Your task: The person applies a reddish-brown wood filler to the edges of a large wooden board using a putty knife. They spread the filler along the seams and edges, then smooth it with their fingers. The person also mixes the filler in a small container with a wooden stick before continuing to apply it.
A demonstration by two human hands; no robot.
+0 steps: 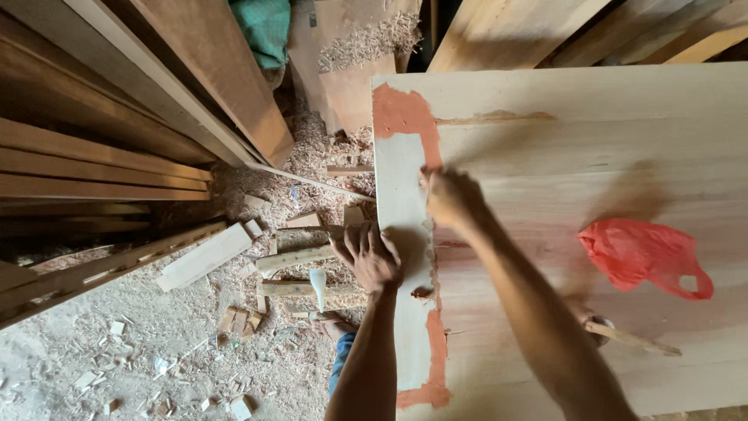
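A large pale wooden panel lies in front of me, with a reddish-orange filler band smeared along its left side. My left hand grips the panel's left edge, fingers curled over it. My right hand presses on the panel surface next to the filler band, fingers closed; it is blurred and I cannot tell if it holds a small tool.
A red plastic bag lies on the panel at the right, with a stick below it. Stacked planks lean at the left. Wood shavings and offcuts cover the floor, with a short log beside my foot.
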